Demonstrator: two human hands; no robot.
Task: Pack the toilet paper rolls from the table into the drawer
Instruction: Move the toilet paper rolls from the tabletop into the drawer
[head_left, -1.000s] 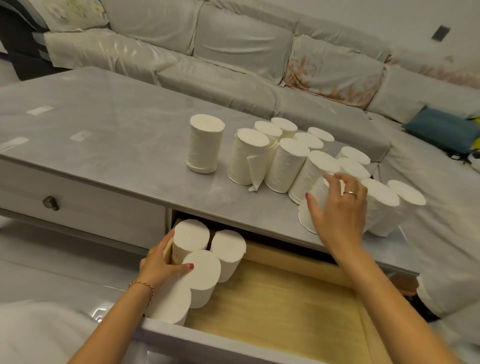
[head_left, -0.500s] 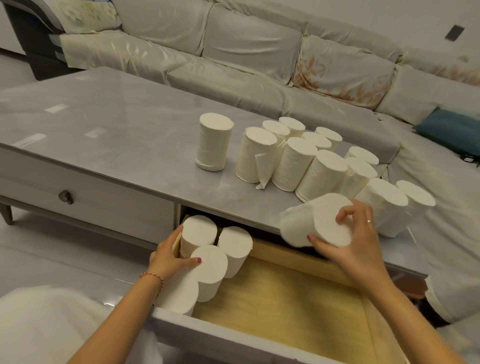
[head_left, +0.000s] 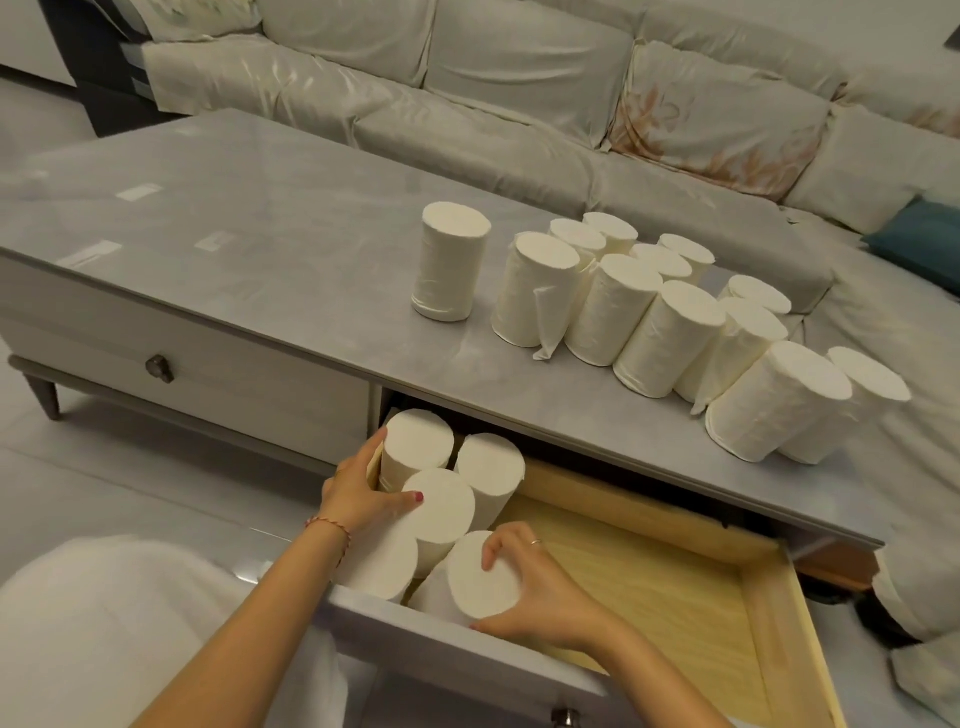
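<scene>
A: Head view: what's my right hand (head_left: 535, 587) doing?

B: Its grip is clamped on a toilet paper roll (head_left: 480, 574), standing it at the drawer (head_left: 779, 613) front beside four packed rolls (head_left: 441, 499).

A: And the left hand (head_left: 358, 493)?

B: Fingers pressed around those, probably bracing them. More rolls (head_left: 665, 338) wait on the desk (head_left: 260, 249).

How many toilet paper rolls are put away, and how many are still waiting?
Four rolls already stand in the drawer's left end. The right hand is setting a fifth roll beside them, while the left hand steadies the group. About thirteen rolls remain on the table, so most of the job is left.
</scene>
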